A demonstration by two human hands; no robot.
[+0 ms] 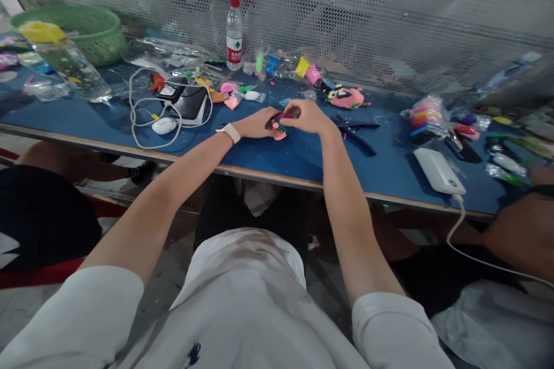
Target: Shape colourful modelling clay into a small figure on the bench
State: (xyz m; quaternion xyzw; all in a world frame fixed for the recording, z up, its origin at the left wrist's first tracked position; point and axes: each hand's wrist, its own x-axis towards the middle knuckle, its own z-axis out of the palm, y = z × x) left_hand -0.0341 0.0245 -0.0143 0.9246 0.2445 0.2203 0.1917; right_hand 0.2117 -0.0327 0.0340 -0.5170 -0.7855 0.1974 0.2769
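Observation:
A small multicoloured clay figure (280, 125), with pink, teal and purple parts, sits between my hands just above the blue table. My left hand (259, 123), with a white band at the wrist, curls its fingers round the near left side of it. From the right, my right hand (308, 116) is closed over the top with thumb and fingers pinched on the clay. My fingers cover much of the figure. Right of my right hand lie dark-handled pliers (357, 134), and behind them a pink and green clay figure (346, 97).
Left are a black speaker (188, 101), looped white cable and a white mouse-shaped piece (164, 125). Behind stand a water bottle (234, 34), clay packets (303, 67) and a perforated metal screen (389, 11). A white power bank (439, 172) lies right. People sit on both sides.

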